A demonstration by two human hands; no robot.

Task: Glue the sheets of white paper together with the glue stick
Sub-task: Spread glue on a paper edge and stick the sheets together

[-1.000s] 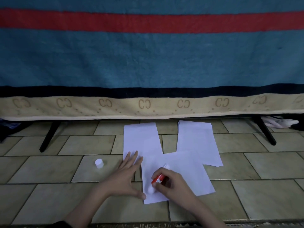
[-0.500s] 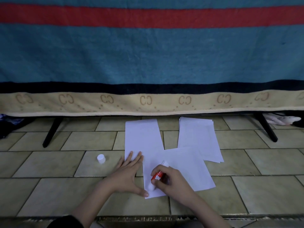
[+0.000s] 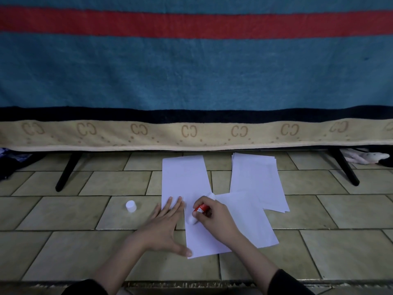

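The right hand (image 3: pixel 214 218) grips the red glue stick (image 3: pixel 201 209), tip down on the near sheet (image 3: pixel 244 222), while the left hand (image 3: pixel 163 226) lies flat and spread, pinning that sheet's left edge to the floor (image 3: pixel 63 209). This looks like the gluing step. Next, the strip wants covering evenly before another sheet (image 3: pixel 182 177) is pressed on.

right hand (image 3: pixel 214 218) is sliding the glue stick (image 3: pixel 198 211) up the sheet's (image 3: pixel 244 222) left edge, away from the left hand's (image 3: pixel 163 226) thumb and getting closer to its fingertips (image 3: pixel 180 199), which are spreading flatter.
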